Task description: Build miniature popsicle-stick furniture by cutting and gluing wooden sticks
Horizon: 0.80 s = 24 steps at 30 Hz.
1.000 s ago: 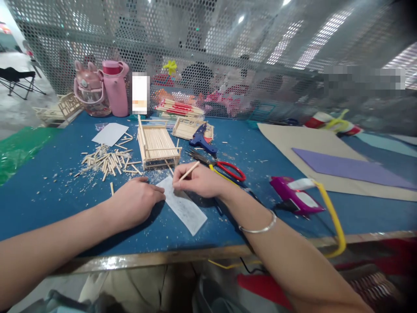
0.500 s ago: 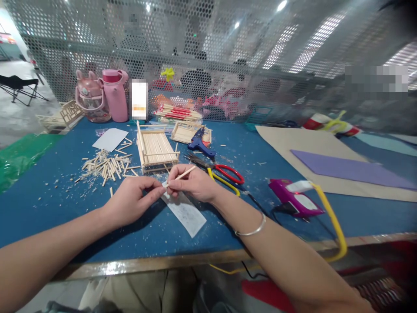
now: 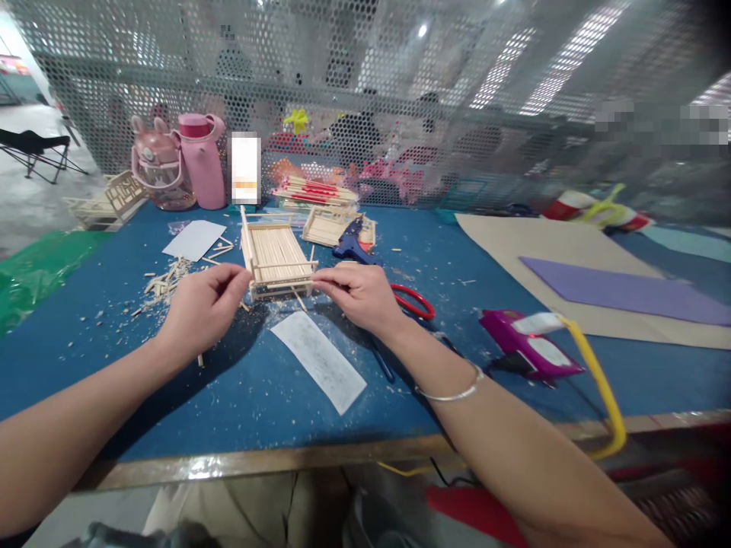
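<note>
Stick frame: I have the small wooden stick frame (image 3: 279,251) standing on the blue counter (image 3: 228,418), its near end between the two hands.
Left hand: The left hand (image 3: 199,312) is at the frame's near left corner, thumb and finger drawn together; I can't tell whether that grip pinches anything.
Right hand: The right hand (image 3: 365,301) is at the near right corner, fingertips bunched; I can't tell whether this grip is closed on the frame or a thin stick.
Paper strip: I see the pale strip (image 3: 320,361) lying flat, nearer me than the frame, with grey smudges.
Loose sticks: Short cut sticks (image 3: 165,280) lie heaped left of the frame, partly behind the left hand, with crumbs around them.
White sheet: It (image 3: 195,240) lies just beyond that heap.
Blue glue gun: I find it (image 3: 354,247) right of the frame, by a second stick frame (image 3: 317,228).
Red handle: A looped tool handle (image 3: 416,301) shows beyond the right wrist.
Magenta device: It (image 3: 531,346) sits well to the right, beside a yellow band (image 3: 599,373).
Flat sheets: A purple sheet (image 3: 628,293) overlaps a beige one (image 3: 502,243), far right.
Back edge: Two pink bottles (image 3: 205,167) stand left of red-marked sticks (image 3: 314,192), before a perforated metal screen (image 3: 354,68).
</note>
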Each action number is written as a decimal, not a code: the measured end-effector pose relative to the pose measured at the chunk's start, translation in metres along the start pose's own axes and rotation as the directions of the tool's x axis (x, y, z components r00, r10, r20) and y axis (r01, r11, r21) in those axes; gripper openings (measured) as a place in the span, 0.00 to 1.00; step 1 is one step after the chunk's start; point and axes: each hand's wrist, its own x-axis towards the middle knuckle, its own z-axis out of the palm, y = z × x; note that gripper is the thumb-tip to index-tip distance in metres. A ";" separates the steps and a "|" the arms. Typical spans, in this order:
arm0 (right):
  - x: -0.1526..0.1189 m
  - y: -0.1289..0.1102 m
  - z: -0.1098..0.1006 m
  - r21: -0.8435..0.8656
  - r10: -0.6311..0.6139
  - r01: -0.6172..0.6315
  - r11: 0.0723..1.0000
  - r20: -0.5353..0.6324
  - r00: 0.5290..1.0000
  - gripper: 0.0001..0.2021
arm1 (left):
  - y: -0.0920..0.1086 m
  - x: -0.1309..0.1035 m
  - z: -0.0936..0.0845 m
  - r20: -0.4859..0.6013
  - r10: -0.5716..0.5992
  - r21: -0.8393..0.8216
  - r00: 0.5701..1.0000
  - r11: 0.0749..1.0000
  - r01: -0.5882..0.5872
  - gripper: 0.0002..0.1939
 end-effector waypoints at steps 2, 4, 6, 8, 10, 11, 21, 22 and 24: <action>0.000 0.003 0.008 -0.019 0.003 -0.004 1.000 -0.044 0.999 0.11 | -0.005 0.004 0.001 -0.040 -0.037 -0.061 0.998 0.998 0.035 0.12; 0.001 0.003 0.015 -0.040 0.015 -0.018 0.999 -0.068 0.998 0.11 | -0.011 0.008 0.004 -0.006 -0.006 -0.112 1.000 0.994 0.006 0.15; 0.002 0.003 0.020 -0.055 0.023 -0.027 0.998 -0.076 0.997 0.10 | -0.017 0.011 0.008 0.049 0.026 -0.153 0.998 0.988 -0.018 0.16; 0.003 0.001 0.024 -0.052 0.023 -0.027 0.998 -0.073 0.997 0.11 | -0.021 0.013 0.011 0.075 0.020 -0.183 0.997 0.983 -0.006 0.15; 0.004 0.001 0.026 -0.045 0.028 -0.031 0.998 -0.071 0.997 0.11 | -0.023 0.015 0.012 0.078 0.006 -0.186 0.997 0.983 0.008 0.13; 0.004 0.001 0.027 -0.044 0.037 -0.040 0.998 -0.071 0.997 0.11 | -0.023 0.015 0.012 0.079 0.004 -0.177 0.997 0.984 0.010 0.12; 0.006 0.001 0.030 -0.007 0.123 -0.123 0.992 -0.044 0.991 0.10 | -0.017 0.021 0.012 0.090 -0.013 -0.116 0.996 0.993 0.023 0.07; 0.006 0.000 0.030 -0.003 0.126 -0.126 0.992 -0.044 0.991 0.10 | -0.017 0.021 0.012 0.084 -0.004 -0.097 0.996 0.995 0.012 0.07; 0.005 -0.002 0.029 0.015 0.145 -0.145 0.989 -0.057 0.988 0.08 | -0.017 0.022 0.013 0.066 0.005 -0.063 0.998 0.998 0.000 0.08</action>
